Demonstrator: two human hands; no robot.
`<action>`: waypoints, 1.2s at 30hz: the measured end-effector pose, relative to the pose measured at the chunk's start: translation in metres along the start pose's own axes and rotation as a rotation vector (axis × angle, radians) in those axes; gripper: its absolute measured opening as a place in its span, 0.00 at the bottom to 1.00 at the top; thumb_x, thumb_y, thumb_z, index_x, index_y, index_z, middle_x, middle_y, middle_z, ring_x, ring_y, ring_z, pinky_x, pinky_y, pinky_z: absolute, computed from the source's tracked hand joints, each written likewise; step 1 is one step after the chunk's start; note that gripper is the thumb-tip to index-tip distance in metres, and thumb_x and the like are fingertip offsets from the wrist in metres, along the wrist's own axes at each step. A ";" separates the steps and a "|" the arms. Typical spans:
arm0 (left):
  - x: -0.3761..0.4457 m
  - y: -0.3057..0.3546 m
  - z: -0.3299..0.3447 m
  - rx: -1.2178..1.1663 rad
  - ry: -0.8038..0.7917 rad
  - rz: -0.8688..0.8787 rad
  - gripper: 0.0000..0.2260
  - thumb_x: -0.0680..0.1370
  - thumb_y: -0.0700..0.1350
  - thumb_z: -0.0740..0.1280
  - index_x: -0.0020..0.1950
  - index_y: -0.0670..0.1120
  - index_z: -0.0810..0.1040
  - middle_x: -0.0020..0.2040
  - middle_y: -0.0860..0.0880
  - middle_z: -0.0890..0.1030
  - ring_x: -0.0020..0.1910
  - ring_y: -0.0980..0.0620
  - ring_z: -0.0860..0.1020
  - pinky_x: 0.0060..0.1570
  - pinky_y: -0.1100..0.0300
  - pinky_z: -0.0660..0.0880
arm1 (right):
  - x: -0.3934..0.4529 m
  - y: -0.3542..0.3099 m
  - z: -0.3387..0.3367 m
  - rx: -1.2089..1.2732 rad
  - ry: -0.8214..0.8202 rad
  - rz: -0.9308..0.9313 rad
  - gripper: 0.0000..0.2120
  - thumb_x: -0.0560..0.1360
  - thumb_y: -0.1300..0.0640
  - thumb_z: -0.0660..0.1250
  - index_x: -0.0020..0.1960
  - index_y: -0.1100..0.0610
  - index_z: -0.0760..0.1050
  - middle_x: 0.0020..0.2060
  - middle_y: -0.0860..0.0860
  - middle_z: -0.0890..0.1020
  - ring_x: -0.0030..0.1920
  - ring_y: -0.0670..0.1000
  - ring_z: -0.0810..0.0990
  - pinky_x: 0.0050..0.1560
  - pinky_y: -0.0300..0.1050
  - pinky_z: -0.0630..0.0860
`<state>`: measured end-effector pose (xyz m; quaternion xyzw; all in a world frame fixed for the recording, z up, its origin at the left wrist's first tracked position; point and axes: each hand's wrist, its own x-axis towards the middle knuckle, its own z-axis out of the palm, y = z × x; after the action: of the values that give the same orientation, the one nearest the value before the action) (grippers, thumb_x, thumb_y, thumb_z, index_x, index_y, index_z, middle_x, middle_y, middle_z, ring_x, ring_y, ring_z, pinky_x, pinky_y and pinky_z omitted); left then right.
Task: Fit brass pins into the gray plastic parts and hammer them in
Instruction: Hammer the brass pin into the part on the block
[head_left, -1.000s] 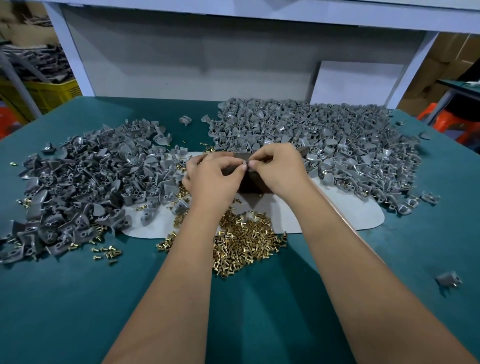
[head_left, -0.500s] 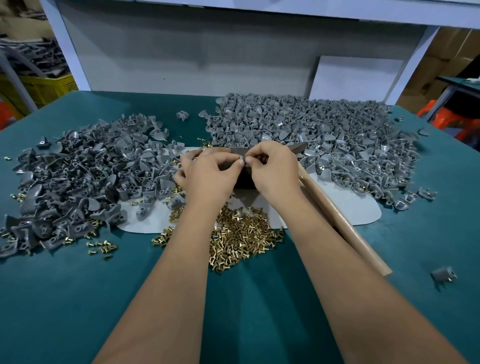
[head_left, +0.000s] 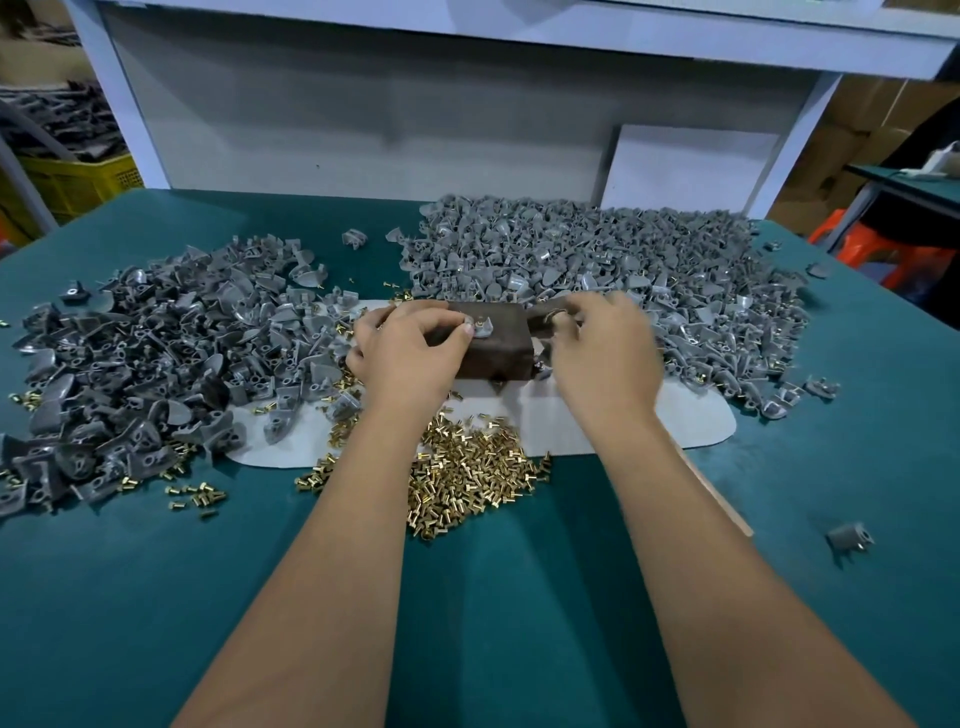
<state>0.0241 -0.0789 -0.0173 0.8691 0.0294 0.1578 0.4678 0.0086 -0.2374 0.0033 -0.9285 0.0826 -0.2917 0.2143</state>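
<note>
Left hand (head_left: 410, 353) rests curled against the near left edge of the dark block (head_left: 493, 343), its thumb and forefinger pinching a gray part (head_left: 480, 326) seated on the block's top face, with a brass pin visible in it. Right hand (head_left: 602, 338) lies at the block's right end, blurred, with fingers curled about what looks like a hammer head (head_left: 550, 319); whether the grip is closed cannot be confirmed. A wooden handle (head_left: 717, 493) runs out beneath the right forearm toward the near edge of the table (head_left: 519, 597). Loose brass pins (head_left: 467, 478) lie heaped just in front of the block, partly on the white mat (head_left: 696, 421). One pile of gray parts (head_left: 156, 364) lies to the left and a larger pile (head_left: 597, 254) behind and to the right. The step in hand appears to be seating the pin before striking. To do it well, the part should sit flat on the block, the pin upright in its hole, and the left fingertips held low and clear of the pin head. A short, square blow is advisable; a tilted pin is likely to bend or to split the plastic.
</note>
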 end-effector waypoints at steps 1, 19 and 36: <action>0.000 0.000 0.000 0.000 -0.002 0.000 0.06 0.77 0.57 0.68 0.40 0.65 0.77 0.59 0.65 0.76 0.68 0.54 0.57 0.57 0.55 0.50 | 0.000 0.010 -0.006 -0.172 -0.014 0.034 0.14 0.79 0.52 0.62 0.59 0.58 0.76 0.53 0.55 0.76 0.53 0.56 0.74 0.42 0.44 0.69; 0.003 -0.004 0.005 0.029 0.050 -0.009 0.07 0.76 0.58 0.68 0.51 0.59 0.84 0.60 0.65 0.77 0.65 0.53 0.59 0.55 0.55 0.53 | 0.008 -0.010 -0.062 0.054 -0.235 -0.028 0.21 0.79 0.54 0.60 0.69 0.38 0.67 0.44 0.43 0.76 0.37 0.50 0.75 0.32 0.43 0.66; 0.003 0.000 0.007 0.035 0.039 -0.086 0.09 0.76 0.59 0.68 0.52 0.59 0.84 0.61 0.66 0.76 0.66 0.51 0.59 0.47 0.56 0.49 | 0.008 -0.030 -0.082 -0.197 -0.328 -0.274 0.24 0.79 0.54 0.60 0.68 0.30 0.65 0.34 0.42 0.74 0.29 0.43 0.68 0.29 0.40 0.65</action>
<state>0.0295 -0.0844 -0.0199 0.8718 0.0787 0.1538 0.4583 -0.0311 -0.2411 0.0810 -0.9825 -0.0521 -0.1539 0.0916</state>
